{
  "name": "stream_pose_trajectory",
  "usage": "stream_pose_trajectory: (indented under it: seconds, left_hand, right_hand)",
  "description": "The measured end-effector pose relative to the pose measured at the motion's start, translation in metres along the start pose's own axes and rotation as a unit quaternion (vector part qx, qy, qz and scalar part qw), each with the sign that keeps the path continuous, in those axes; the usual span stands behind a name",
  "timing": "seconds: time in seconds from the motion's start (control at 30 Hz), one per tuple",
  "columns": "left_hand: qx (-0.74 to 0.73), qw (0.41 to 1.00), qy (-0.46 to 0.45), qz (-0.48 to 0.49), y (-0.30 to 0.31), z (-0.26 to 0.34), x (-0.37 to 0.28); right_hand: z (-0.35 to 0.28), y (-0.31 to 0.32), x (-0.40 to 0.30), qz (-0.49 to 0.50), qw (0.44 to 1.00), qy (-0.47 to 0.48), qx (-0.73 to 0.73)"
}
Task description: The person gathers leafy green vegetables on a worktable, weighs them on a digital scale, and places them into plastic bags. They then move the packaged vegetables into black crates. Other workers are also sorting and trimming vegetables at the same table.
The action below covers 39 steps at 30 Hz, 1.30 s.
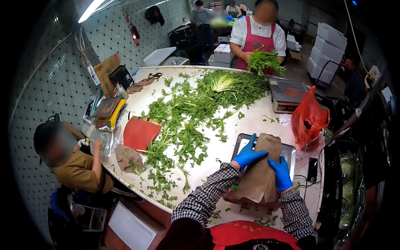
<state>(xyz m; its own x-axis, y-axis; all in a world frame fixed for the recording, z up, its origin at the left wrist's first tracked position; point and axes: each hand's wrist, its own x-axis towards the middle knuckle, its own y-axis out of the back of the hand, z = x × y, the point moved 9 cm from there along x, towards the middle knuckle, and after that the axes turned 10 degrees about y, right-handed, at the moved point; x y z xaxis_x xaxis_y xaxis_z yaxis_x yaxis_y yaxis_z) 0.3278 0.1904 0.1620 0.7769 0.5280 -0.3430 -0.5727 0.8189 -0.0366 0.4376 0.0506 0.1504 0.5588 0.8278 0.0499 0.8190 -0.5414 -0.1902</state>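
Observation:
A roll wrapped in brown cloth or paper (261,168) lies over a metal tray (289,156) on a scale (229,195), whose display is partly covered. My left hand (251,153), in a blue glove, presses on the roll's upper left side with the thumb across it. My right hand (281,172), gloved the same way, holds its right side. What the wrapping contains is hidden. Left of the tray, loose frisée-like leaves (190,137) are scattered over the white tabletop (215,153), and a larger leafy heap (231,87) lies at the far side.
A red plastic bag (309,118) and a second scale (287,93) stand at the right. Across the table a person in a pink apron (257,40) holds greens. Another person (81,168) works at the left edge, near a yellow scale (109,114). Black crates (332,175) border the right side.

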Motion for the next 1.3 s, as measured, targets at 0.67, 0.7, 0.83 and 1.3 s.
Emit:
stream_pose_trajectory:
  seconds: [0.67, 0.7, 0.83, 1.3]
  left_hand:
    - [-0.098, 0.977, -0.189, -0.025, -0.031, 0.054, -0.034]
    - [-0.083, 0.975, -0.206, -0.011, -0.031, 0.052, -0.032]
    - [-0.157, 0.980, -0.120, 0.000, -0.006, 0.037, -0.014]
    - [0.076, 0.987, -0.102, 0.096, 0.116, 0.015, 0.075]
  right_hand:
    - [-0.063, -0.015, -0.038, -0.066, 0.997, -0.005, 0.028]
    - [-0.065, -0.016, -0.037, -0.061, 0.998, 0.003, 0.031]
    - [-0.065, -0.004, -0.042, -0.019, 0.999, -0.015, 0.030]
    - [-0.022, 0.048, -0.070, 0.045, 0.992, -0.071, 0.093]
